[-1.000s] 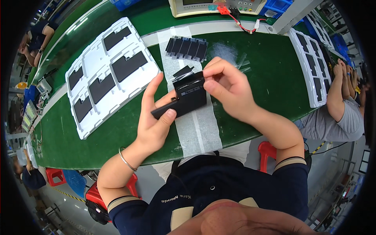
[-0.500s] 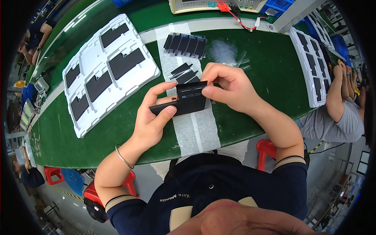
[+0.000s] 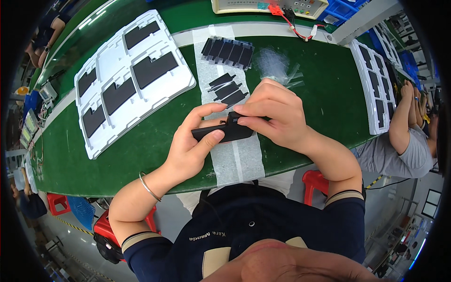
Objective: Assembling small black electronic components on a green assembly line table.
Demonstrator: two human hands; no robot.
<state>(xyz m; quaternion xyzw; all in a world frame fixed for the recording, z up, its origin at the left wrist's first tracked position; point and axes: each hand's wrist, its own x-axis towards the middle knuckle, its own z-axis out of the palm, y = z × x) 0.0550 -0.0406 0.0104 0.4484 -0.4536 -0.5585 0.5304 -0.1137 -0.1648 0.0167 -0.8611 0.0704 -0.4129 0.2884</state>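
My left hand (image 3: 190, 145) grips a flat black battery pack (image 3: 237, 133) by its left end, thumb on the near face and index finger stretched along the far side. The pack is tilted, showing a small notch with a short connector on top. At its upper right edge my right hand (image 3: 282, 113) pinches with thumb and index finger on a thin black adhesive strip (image 3: 233, 114), mostly covered by the fingers. Just beyond lie several loose black strips (image 3: 230, 89) on a white paper runner (image 3: 237, 164). A row of black strips on clear film (image 3: 228, 51) is farther back.
A white tray (image 3: 110, 51) holding several black packs stands at left. Crumpled clear film (image 3: 274, 63) lies behind my right hand. A second white tray (image 3: 371, 120) is at far right, near a co-worker's arm (image 3: 401, 110). An instrument with red leads (image 3: 300, 7) stands at the back.
The black strip stood up from the pack's edge; now it is folded down under my right fingers. The pack has tipped to show a narrower face, and both hands have shifted slightly right.
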